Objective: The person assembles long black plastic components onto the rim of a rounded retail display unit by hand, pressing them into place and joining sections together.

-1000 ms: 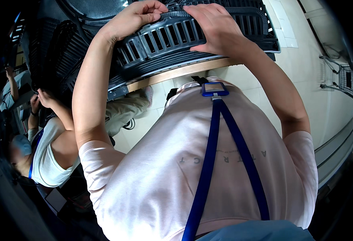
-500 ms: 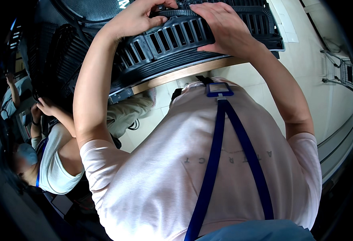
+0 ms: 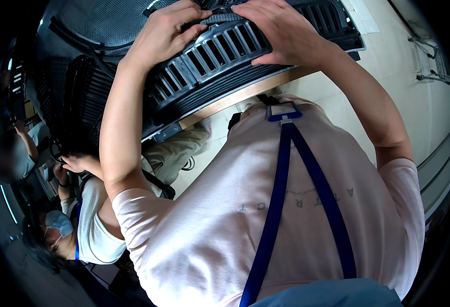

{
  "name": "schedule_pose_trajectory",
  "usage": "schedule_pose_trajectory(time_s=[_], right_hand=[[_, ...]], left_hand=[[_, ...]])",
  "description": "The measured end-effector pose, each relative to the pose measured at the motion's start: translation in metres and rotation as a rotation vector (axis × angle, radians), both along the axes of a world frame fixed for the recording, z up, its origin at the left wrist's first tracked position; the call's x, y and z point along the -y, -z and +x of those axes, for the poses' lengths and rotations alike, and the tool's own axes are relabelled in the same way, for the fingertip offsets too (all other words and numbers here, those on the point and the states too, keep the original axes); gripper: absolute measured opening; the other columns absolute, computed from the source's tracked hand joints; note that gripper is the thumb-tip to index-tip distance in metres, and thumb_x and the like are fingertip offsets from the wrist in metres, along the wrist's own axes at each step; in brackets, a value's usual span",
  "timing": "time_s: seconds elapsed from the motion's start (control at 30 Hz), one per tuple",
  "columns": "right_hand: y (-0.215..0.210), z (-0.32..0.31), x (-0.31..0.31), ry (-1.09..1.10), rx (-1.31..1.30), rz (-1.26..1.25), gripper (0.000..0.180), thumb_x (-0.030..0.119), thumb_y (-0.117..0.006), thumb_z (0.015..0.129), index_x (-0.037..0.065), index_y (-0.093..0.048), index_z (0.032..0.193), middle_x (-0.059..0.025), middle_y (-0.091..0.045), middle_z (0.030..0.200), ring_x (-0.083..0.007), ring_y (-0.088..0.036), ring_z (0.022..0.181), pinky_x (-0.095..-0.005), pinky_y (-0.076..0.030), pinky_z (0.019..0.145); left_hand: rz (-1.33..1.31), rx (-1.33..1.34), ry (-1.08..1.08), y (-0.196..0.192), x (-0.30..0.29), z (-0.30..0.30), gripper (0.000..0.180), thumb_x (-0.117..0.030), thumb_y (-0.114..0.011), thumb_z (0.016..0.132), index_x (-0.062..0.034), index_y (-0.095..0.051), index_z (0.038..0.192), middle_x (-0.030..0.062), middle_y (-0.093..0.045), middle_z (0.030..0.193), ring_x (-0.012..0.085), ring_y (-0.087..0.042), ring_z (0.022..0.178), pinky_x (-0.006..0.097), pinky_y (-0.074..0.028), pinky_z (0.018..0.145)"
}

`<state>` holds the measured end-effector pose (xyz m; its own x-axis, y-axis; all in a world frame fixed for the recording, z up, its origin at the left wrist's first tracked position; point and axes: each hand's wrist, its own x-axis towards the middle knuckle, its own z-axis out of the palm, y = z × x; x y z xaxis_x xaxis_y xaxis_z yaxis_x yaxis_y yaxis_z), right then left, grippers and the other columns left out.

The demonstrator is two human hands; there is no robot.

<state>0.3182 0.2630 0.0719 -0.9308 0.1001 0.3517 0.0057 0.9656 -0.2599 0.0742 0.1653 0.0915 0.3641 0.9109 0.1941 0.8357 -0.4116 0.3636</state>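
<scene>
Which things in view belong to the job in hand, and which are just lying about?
In the job, apparently:
black slotted panel, under the right hand
black ribbed strip, at the left hand

Apart from it:
wire cart on floor, right
badge holder, worn on blue lanyard

1. Left hand (image 3: pixel 166 36): at the far edge of the grille (image 3: pixel 217 51), left of its middle.
2. Right hand (image 3: pixel 288 33): across the grille, right of its middle.
3. Board (image 3: pixel 245 95): along the grille's near side.
4. Shirt (image 3: pixel 209 204), with badge (image 3: pixel 285 111) on it: before the grille.
5. Co-worker (image 3: pixel 94 235): left of the grille, nearer.
6. Cart (image 3: pixel 437 66): well right of the grille.
</scene>
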Motion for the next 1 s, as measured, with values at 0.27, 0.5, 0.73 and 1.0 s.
schedule_pose_trajectory(time_s=[0.27,0.5,0.73,1.0], right_hand=[[0.004,-0.001,-0.001,-0.028,-0.052,-0.016,0.081,0.035,-0.08,0.059,-0.004,-0.045,0.121,-0.0175,-0.053,0.117,-0.0301,-0.05,0.112,-0.0394,-0.036,0.097],[0.012,-0.003,-0.003,-0.051,-0.132,0.045,0.083,0.038,-0.079,0.058,-0.004,-0.045,0.12,-0.0178,-0.054,0.117,-0.0298,-0.052,0.111,-0.0402,-0.037,0.096],[0.012,-0.006,-0.001,-0.055,-0.116,0.045,0.085,0.039,-0.08,0.056,-0.005,-0.046,0.12,-0.018,-0.054,0.117,-0.0297,-0.051,0.111,-0.0403,-0.038,0.096],[0.015,-0.012,-0.004,-0.063,-0.18,0.059,0.085,0.039,-0.079,0.054,-0.006,-0.046,0.119,-0.0182,-0.056,0.113,-0.0304,-0.054,0.107,-0.0406,-0.04,0.093]], left_hand=[[-0.031,0.14,-0.142,0.009,0.01,0.009,0.022,-0.008,-0.064,0.081,-0.0011,-0.066,0.102,0.009,-0.062,0.092,0.0205,-0.06,0.076,0.027,-0.047,0.067],[0.1,0.16,-0.121,0.017,0.01,0.01,0.02,-0.006,-0.065,0.079,-0.0007,-0.066,0.099,0.0089,-0.061,0.085,0.0199,-0.057,0.062,0.028,-0.045,0.057],[0.028,0.254,-0.159,0.022,0.012,0.005,0.02,-0.006,-0.065,0.079,-0.0001,-0.066,0.098,0.0082,-0.061,0.084,0.0173,-0.053,0.058,0.025,-0.041,0.054],[-0.042,0.137,-0.177,0.003,0.023,0.008,0.022,-0.01,-0.065,0.081,0.0016,-0.064,0.1,0.0096,-0.061,0.09,0.0209,-0.06,0.08,0.028,-0.046,0.074]])
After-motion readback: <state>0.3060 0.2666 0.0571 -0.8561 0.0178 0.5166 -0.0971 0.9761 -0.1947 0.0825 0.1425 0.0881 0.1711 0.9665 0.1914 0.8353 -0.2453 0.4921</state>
